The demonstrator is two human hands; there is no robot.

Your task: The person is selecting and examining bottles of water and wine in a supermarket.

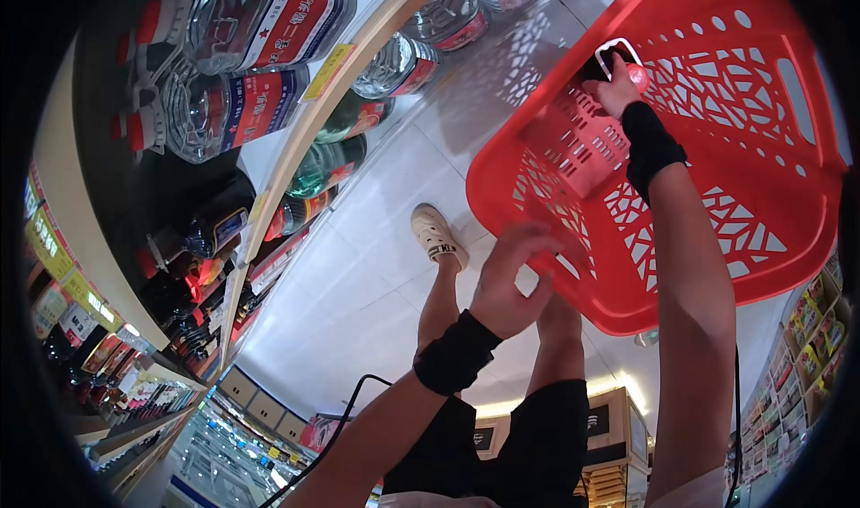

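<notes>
My right hand, with a black wristband, reaches down inside a red plastic shopping basket with cut-out sides. Its fingers are bent beside a white loop and a shiny red round piece; what they grip is partly hidden. Below this hand, a pink slotted plastic piece lies within the basket. My left hand, also wearing a black band, is held at the basket's near left rim. Its thumb and fingers curve with a gap between them. The fingertips are blurred, and nothing shows in that hand.
Large clear bottles with red-and-blue labels stand on the left shelf, edged by a pale curved board. Green-tinted bottles sit lower. My shoe rests on the light tiled floor. Packaged goods line the right side.
</notes>
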